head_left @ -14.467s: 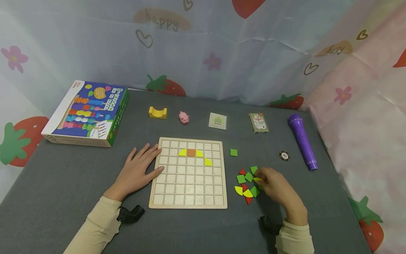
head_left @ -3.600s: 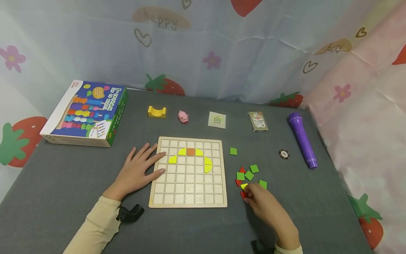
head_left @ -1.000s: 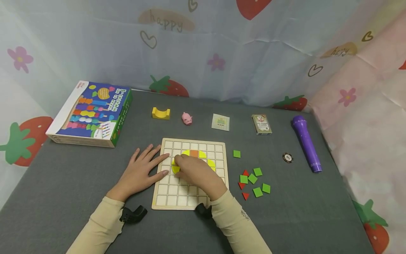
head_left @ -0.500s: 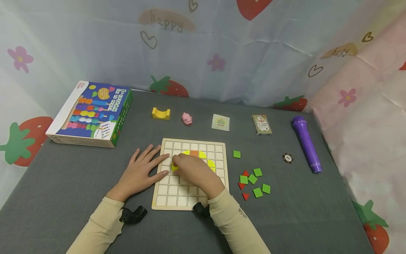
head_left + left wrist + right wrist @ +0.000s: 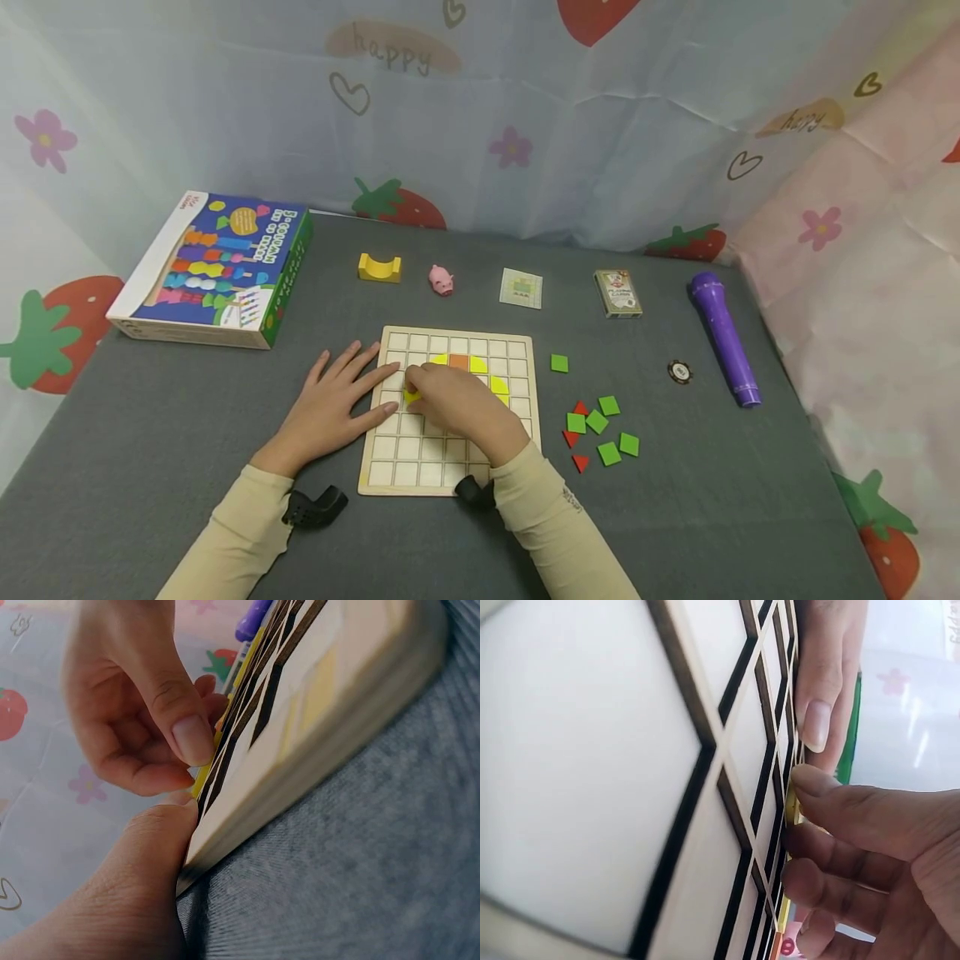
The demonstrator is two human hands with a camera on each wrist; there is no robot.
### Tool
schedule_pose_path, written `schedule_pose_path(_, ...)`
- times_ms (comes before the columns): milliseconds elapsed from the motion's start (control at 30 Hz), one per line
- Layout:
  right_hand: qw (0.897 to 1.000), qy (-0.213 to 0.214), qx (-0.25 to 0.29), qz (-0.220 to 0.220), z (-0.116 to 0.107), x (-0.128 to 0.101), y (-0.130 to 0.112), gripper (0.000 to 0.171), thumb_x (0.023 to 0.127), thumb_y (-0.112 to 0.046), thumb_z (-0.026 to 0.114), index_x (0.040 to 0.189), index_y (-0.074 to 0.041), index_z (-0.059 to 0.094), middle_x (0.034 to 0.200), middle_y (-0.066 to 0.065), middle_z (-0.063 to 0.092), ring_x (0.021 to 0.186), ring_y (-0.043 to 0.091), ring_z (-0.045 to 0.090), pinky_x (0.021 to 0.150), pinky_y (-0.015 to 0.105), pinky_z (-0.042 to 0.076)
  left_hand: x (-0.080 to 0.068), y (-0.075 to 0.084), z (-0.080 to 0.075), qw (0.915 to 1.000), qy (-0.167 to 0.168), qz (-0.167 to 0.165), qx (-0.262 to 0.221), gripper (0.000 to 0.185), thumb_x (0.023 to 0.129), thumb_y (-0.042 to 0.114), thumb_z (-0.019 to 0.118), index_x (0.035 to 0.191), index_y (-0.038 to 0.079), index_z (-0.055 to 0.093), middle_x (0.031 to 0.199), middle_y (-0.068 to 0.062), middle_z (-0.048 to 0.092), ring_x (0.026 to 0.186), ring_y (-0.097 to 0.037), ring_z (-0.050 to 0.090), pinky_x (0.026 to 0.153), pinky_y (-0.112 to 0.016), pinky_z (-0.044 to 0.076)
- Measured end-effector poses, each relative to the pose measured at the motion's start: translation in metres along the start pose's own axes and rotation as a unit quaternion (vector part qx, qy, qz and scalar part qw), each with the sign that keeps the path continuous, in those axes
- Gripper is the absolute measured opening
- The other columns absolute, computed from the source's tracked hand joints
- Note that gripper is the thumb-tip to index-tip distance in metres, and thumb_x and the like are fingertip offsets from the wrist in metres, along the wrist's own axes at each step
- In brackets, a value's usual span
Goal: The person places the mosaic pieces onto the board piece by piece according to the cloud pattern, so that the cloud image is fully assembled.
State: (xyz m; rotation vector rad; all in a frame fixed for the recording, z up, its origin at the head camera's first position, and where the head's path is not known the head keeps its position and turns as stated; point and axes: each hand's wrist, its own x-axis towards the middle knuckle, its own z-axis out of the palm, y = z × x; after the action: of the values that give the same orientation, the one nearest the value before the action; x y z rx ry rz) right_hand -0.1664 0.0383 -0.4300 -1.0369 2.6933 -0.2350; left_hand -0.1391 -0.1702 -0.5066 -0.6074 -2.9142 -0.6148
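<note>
Closest to the person, two cream sleeves reach forward over the grey surface (image 5: pixel 150 433), each with a black wrist camera strapped on. The right hand (image 5: pixel 457 404) lies across the middle of the wooden grid board (image 5: pixel 450 467), its fingers (image 5: pixel 855 817) bent and bunched together, their tips pressing a yellow piece (image 5: pixel 412 397) down into a cell at the left side of the board; the right wrist view shows the thin yellow edge right under those fingertips. The left hand (image 5: pixel 333 404) lies flat just beside it, fingers spread and straight, their tips resting on the board's left edge. Above the right hand, an orange square (image 5: pixel 459 362) sits in the second row with more yellow pieces on either side. To the right of the board lies a loose cluster of green squares (image 5: pixel 603 425) and red triangles (image 5: pixel 573 437), with one lone green square (image 5: pixel 558 362) a little farther up. Beyond those are a small round chip (image 5: pixel 679 372) and a purple cylinder (image 5: pixel 723 337). Along the far side stand a deck of cards (image 5: pixel 617 292), a small printed card (image 5: pixel 521 287), a pink pig (image 5: pixel 440 279), a yellow arch block (image 5: pixel 379 267), and at far left a colourful toy box (image 5: pixel 213 267).
</note>
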Motion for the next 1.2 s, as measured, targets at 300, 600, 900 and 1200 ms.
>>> schedule_pose_path(300, 1.000, 0.012, 0.016, 0.022, -0.007, -0.015, 0.008, 0.020, 0.092, -0.029, 0.065, 0.104, -0.013, 0.062, 0.094, -0.002, 0.062, 0.074, 0.009, 0.056, 0.067, 0.022, 0.049, 0.000, 0.000, 0.000, 1.0000, -0.005, -0.004, 0.002, 0.064, 0.090, 0.058, 0.055, 0.146, 0.032, 0.041, 0.156, -0.007, 0.030, 0.145, -0.033, 0.019, 0.113, -0.062, 0.008)
schedule_pose_path(600, 0.991, 0.096, 0.059, 0.068, -0.037, -0.084, 0.061, 0.018, 0.092, -0.017, 0.066, 0.104, -0.006, 0.059, 0.086, 0.003, 0.059, 0.068, 0.013, 0.052, 0.060, 0.027, 0.045, 0.001, 0.001, -0.001, 1.0000, -0.006, -0.002, 0.005, 0.065, 0.089, 0.058, 0.056, 0.146, 0.029, 0.042, 0.156, -0.008, 0.030, 0.145, -0.034, 0.020, 0.113, -0.062, 0.008)
schedule_pose_path(900, 0.976, 0.090, 0.093, 0.176, -0.035, -0.147, 0.129, 0.020, 0.091, -0.010, 0.065, 0.107, 0.000, 0.059, 0.086, 0.005, 0.060, 0.072, 0.017, 0.055, 0.066, 0.036, 0.048, 0.002, 0.002, 0.000, 0.9998, -0.016, -0.009, 0.002, 0.066, 0.089, 0.059, 0.055, 0.147, 0.030, 0.041, 0.157, -0.008, 0.029, 0.146, -0.033, 0.018, 0.114, -0.061, 0.006)
schedule_pose_path(1200, 0.966, 0.066, 0.102, 0.230, -0.019, -0.171, 0.161, 0.025, 0.088, -0.010, 0.068, 0.106, 0.002, 0.057, 0.096, 0.016, 0.059, 0.087, 0.029, 0.057, 0.076, 0.048, 0.048, 0.002, 0.001, 0.000, 0.9999, -0.011, -0.008, 0.002, 0.065, 0.089, 0.059, 0.055, 0.146, 0.030, 0.042, 0.156, -0.007, 0.030, 0.145, -0.033, 0.019, 0.113, -0.062, 0.007)
